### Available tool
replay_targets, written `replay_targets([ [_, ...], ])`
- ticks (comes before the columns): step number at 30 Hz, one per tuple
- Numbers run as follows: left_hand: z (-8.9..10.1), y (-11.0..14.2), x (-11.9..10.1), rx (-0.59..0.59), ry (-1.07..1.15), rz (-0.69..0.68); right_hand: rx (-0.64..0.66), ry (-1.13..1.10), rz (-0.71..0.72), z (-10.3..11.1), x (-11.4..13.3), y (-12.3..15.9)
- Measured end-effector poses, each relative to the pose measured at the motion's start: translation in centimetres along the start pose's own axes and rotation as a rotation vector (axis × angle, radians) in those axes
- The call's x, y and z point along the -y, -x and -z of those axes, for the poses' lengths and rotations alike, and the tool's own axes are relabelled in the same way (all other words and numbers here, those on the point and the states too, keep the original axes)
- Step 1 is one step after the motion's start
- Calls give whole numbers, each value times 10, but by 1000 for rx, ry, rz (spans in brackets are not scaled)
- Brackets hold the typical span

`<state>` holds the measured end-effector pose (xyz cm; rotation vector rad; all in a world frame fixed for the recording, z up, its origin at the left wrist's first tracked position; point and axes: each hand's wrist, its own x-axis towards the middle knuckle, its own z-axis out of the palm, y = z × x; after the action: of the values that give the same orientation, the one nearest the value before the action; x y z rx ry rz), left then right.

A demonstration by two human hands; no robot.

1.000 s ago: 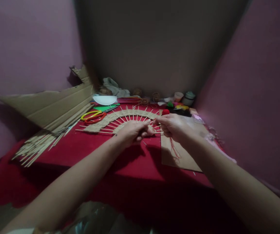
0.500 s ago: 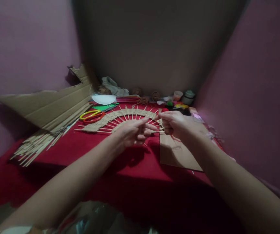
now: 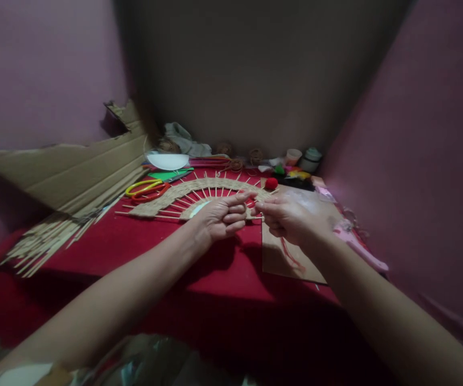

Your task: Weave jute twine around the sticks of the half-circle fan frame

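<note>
My left hand (image 3: 227, 215) is closed, its thumb and forefinger pinched together; whatever lies between them is too small to make out. Almost touching those fingertips is my right hand (image 3: 283, 214), closed in a pinch on red yarn (image 3: 291, 257), whose loose strands hang below it over the board. Behind both hands a half-round fan of thin sticks with a woven straw-coloured band (image 3: 191, 186) lies on the red cloth, partly covered by the left hand. A small red pom-pom (image 3: 271, 184) rests just beyond the right hand.
Scissors with yellow and red handles (image 3: 146, 190) lie at the fan's left. Loose sticks (image 3: 50, 238) and torn cardboard (image 3: 66, 174) occupy the left side. A brown board (image 3: 279, 257) lies under the right hand, with a pink tool (image 3: 360, 246) beside it. Cups (image 3: 293, 156) and twine balls line the back.
My left fingers have curled in from a more spread pose, and the hands' fingertips have come close together. The right hand has moved slightly, uncovering the red pom-pom and more hanging yarn.
</note>
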<state>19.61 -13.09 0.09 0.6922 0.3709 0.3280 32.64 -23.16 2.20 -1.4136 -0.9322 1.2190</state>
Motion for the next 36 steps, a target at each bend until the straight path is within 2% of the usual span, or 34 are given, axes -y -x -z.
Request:
replay_targets([
  [6, 7, -9, -9, -58, -7, -127, 28, -105, -63, -2, -8, -4],
  [11, 3, -9, -11, -124, -77, -248, 80, -121, -148, -7, -8, -8],
  [14, -1, -8, -13, -182, -133, -336, 110, -141, -147, -9, -9, -12],
  [18, -3, -8, -21, -209, -179, -382, 127, -195, -144, -11, -9, -19],
  [22, 4, -13, -31, -191, -304, -425, 168, -261, -129, -14, -13, -26],
  [27, 16, -23, -31, -235, -414, -531, 226, -392, -118, -15, -28, -38],
  [33, 22, -21, -33, -162, -212, -388, 279, -459, -75, -19, -41, -39],
  [36, 26, -19, -37, -122, -154, -363, 207, -259, 15, -21, -32, -29],
])
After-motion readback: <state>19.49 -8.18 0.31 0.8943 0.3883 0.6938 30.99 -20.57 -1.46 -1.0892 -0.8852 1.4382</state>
